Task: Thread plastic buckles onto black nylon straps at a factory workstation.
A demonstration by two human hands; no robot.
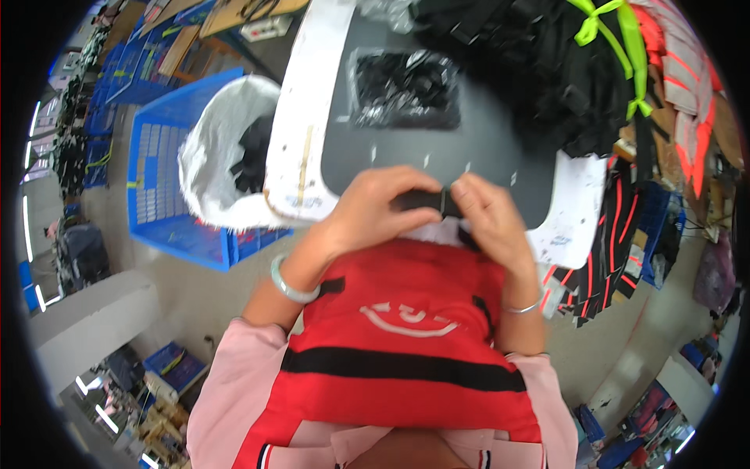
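At the near edge of the table, both hands are closed around a short black piece (pixel 424 202) that looks like folded webbing strap. My left hand (pixel 373 205) grips its left part, thumb below and fingers above. My right hand (pixel 491 217) pinches its right end, where a thin lighter line crosses the black. Whether a small buckle sits there I cannot tell. Beyond my hands, a clear plastic bag (pixel 405 90) of small black parts lies on the dark grey mat (pixel 437 152).
A large heap of black straps (pixel 539 70) with a neon yellow-green tie (pixel 600 27) covers the table's far right. Left of the white table edge (pixel 301 148) stands a blue crate (pixel 160 172) with a white sack (pixel 226 156). Red-striped black strips (pixel 609 242) hang at the right.
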